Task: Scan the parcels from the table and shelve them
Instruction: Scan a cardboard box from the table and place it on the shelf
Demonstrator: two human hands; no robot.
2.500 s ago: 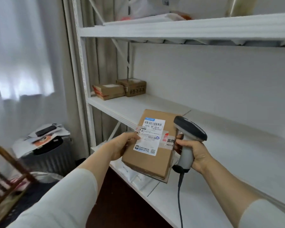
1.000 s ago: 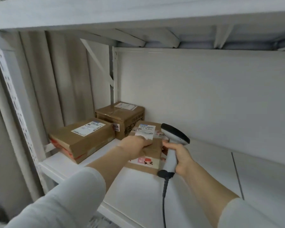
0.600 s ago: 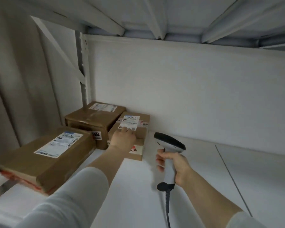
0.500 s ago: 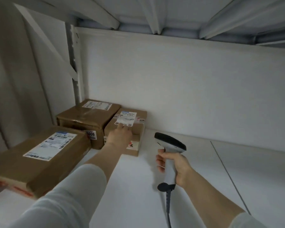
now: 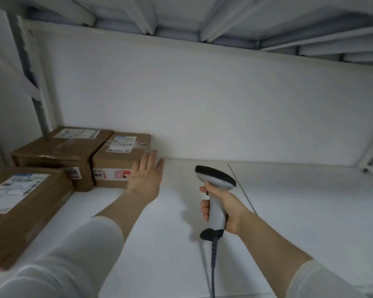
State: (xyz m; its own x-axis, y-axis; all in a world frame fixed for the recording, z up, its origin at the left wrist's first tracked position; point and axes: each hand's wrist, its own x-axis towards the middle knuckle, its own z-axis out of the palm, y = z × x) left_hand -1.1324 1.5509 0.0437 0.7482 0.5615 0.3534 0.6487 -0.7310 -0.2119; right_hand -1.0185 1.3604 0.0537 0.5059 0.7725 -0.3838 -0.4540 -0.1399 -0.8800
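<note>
- Closest to me, the left sleeve (image 5: 73, 261) comes in from 7 o'clock and the right sleeve (image 5: 323, 280) from 5 o'clock, both white
- At 8 o'clock a near parcel (image 5: 19, 211) of brown card lies on the white shelf (image 5: 289, 211), its printed label facing up
- At about 6 o'clock a grey cable (image 5: 213, 265) drops from the butt of the scanner (image 5: 215, 181) and leaves the bottom edge
- My right hand (image 5: 224, 209) is curled tight round the scanner's pale handle, and the dark head points towards 10 o'clock, above the bare shelf
- At 10 o'clock my left hand (image 5: 145, 177) is spread out with straight fingers and grasps nothing; it sits at the front right corner of the small parcel (image 5: 116, 160), and I cannot tell whether it touches the card
- The small parcel lies flat on the shelf, label up, red and pink tape on its front face, its back end at the back panel (image 5: 202, 100)
- Touching its left side is a wider parcel (image 5: 58, 149) with a "5006" sticker on its front
- At 12 o'clock, overhead, are the ribs of the upper shelf (image 5: 181, 14)
</note>
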